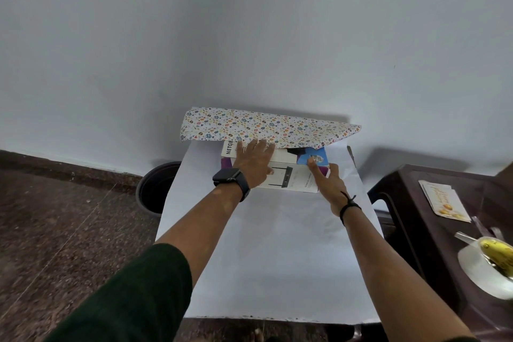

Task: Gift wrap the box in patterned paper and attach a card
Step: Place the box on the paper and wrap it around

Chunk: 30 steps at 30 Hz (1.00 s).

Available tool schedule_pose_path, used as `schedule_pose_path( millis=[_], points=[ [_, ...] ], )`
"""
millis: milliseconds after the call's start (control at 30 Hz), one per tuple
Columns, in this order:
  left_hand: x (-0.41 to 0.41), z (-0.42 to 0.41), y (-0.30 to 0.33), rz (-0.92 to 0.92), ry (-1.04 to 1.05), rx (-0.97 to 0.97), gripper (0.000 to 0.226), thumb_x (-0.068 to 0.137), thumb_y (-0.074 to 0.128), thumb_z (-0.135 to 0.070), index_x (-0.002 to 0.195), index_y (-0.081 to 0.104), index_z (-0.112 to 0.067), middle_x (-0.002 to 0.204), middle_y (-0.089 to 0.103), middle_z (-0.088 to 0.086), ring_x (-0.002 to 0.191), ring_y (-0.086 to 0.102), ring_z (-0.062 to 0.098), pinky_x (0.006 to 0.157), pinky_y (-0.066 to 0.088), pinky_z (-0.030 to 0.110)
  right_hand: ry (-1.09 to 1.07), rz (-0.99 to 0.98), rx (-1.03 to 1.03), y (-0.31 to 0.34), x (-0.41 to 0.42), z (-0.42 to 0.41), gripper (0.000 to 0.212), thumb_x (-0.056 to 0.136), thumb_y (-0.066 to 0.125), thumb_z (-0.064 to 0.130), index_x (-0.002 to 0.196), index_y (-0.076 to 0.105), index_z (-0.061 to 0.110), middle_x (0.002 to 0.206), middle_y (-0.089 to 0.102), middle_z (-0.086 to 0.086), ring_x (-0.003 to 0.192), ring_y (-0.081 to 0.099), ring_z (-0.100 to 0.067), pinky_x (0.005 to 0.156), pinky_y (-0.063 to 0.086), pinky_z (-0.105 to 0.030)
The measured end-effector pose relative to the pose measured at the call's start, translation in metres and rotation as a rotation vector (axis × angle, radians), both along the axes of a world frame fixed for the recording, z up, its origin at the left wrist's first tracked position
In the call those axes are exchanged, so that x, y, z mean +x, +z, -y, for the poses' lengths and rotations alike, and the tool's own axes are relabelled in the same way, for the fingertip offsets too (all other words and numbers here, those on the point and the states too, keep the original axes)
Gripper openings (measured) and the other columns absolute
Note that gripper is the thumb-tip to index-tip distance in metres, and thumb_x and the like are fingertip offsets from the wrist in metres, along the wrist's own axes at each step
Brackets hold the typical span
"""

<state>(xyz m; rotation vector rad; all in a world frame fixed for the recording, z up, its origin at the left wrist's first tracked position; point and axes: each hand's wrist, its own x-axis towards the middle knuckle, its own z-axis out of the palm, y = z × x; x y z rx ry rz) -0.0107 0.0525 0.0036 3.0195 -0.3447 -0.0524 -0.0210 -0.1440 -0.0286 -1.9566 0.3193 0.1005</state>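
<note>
Your left hand (254, 159) presses flat and your right hand (330, 183) steadies the router box (280, 172), anchoring it while the patterned paper (263, 126) folds over.

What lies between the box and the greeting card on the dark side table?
In the head view, the right hand beside the box, then bare white paper before the card.

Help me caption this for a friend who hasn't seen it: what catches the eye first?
First, the patterned paper, its far flap curling over a router box at the middle of the table, white side up toward the camera. The left hand lies flat on the box top; the right hand rests at its right end. A greeting card waits on the dark side table to the right.
</note>
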Motion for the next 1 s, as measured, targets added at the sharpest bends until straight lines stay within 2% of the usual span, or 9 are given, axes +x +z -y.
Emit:
schedule_pose_path(
  millis=[133, 267, 400, 533, 633, 700, 833, 900, 1000],
  points=[
    [0.0, -0.004, -0.005, 0.072, -0.037, -0.033, 0.061, 0.097, 0.05, -0.027, 0.149, 0.019, -0.019, 0.156, 0.019, 0.005, 0.145, 0.011, 0.026, 0.116, 0.002, 0.053, -0.05, -0.001, -0.066, -0.003, -0.006, -0.005, 0.077, 0.078, 0.043, 0.075, 0.133, 0.035, 0.022, 0.12, 0.054, -0.01, 0.11, 0.052, -0.032, 0.092, 0.045, -0.04],
    [0.001, -0.004, -0.004, 0.119, -0.062, -0.025, 0.058, 0.096, 0.052, -0.025, 0.147, 0.025, -0.019, 0.15, 0.029, 0.004, 0.142, 0.018, 0.024, 0.115, 0.002, 0.055, -0.052, -0.033, 0.008, -0.003, -0.009, 0.0, 0.063, 0.081, 0.042, 0.073, 0.116, 0.044, 0.02, 0.115, 0.058, -0.009, 0.105, 0.054, -0.029, 0.086, 0.044, -0.034],
    [-0.002, -0.001, -0.007, 0.178, -0.082, -0.015, 0.055, 0.095, 0.052, -0.021, 0.146, 0.029, -0.019, 0.145, 0.035, 0.004, 0.138, 0.027, 0.023, 0.115, 0.006, 0.05, -0.16, 0.047, 0.097, 0.015, 0.001, 0.008, 0.046, 0.094, 0.045, 0.052, 0.1, 0.057, 0.008, 0.096, 0.064, -0.006, 0.08, 0.058, -0.019, 0.065, 0.039, -0.023],
    [-0.006, 0.0, -0.012, 0.24, -0.102, -0.034, 0.054, 0.095, 0.053, -0.019, 0.145, 0.032, -0.018, 0.145, 0.038, 0.005, 0.135, 0.032, 0.024, 0.115, 0.013, 0.045, -0.108, -0.008, 0.319, 0.031, 0.015, 0.005, 0.023, 0.092, 0.056, 0.04, 0.093, 0.054, 0.017, 0.093, 0.065, -0.006, 0.082, 0.061, -0.023, 0.075, 0.046, -0.03],
    [-0.007, -0.002, -0.015, 0.291, -0.133, -0.045, 0.052, 0.094, 0.054, -0.02, 0.143, 0.036, -0.018, 0.14, 0.044, 0.004, 0.129, 0.038, 0.023, 0.112, 0.02, 0.04, -0.001, -0.031, 0.31, 0.021, 0.011, 0.0, 0.047, 0.086, 0.066, 0.036, 0.123, 0.042, 0.02, 0.11, 0.064, -0.006, 0.084, 0.065, -0.02, 0.063, 0.05, -0.028],
    [-0.009, -0.004, -0.017, 0.319, -0.154, -0.082, 0.05, 0.094, 0.055, -0.018, 0.141, 0.039, -0.015, 0.137, 0.047, 0.005, 0.125, 0.04, 0.025, 0.109, 0.023, 0.037, 0.023, 0.002, 0.335, 0.011, 0.003, -0.003, 0.059, 0.084, 0.068, 0.032, 0.132, 0.035, 0.023, 0.115, 0.063, -0.006, 0.091, 0.065, -0.021, 0.07, 0.055, -0.034],
    [-0.02, -0.007, -0.019, 0.348, -0.172, -0.119, 0.05, 0.093, 0.057, -0.015, 0.14, 0.042, -0.009, 0.132, 0.052, 0.009, 0.119, 0.044, 0.026, 0.103, 0.03, 0.034, -0.002, 0.029, 0.335, 0.0, -0.005, -0.004, 0.063, 0.082, 0.069, 0.039, 0.135, 0.037, 0.026, 0.115, 0.064, -0.004, 0.097, 0.063, -0.025, 0.08, 0.056, -0.041],
    [-0.028, -0.007, -0.019, 0.364, -0.163, -0.092, 0.053, 0.092, 0.059, -0.012, 0.14, 0.04, -0.006, 0.129, 0.053, 0.01, 0.115, 0.046, 0.027, 0.098, 0.036, 0.034, -0.041, 0.016, 0.291, 0.0, -0.01, -0.006, 0.079, 0.07, 0.074, 0.054, 0.135, 0.038, 0.026, 0.11, 0.066, -0.002, 0.097, 0.064, -0.027, 0.086, 0.055, -0.046],
    [-0.041, -0.007, -0.017, 0.403, -0.16, -0.012, 0.047, 0.081, 0.071, -0.006, 0.125, 0.056, -0.005, 0.11, 0.061, 0.011, 0.095, 0.055, 0.027, 0.08, 0.047, 0.036, -0.059, 0.015, 0.197, -0.003, -0.017, -0.005, 0.095, 0.052, 0.071, 0.071, 0.131, 0.043, 0.025, 0.104, 0.069, -0.001, 0.095, 0.065, -0.028, 0.087, 0.054, -0.048]
  ],
)
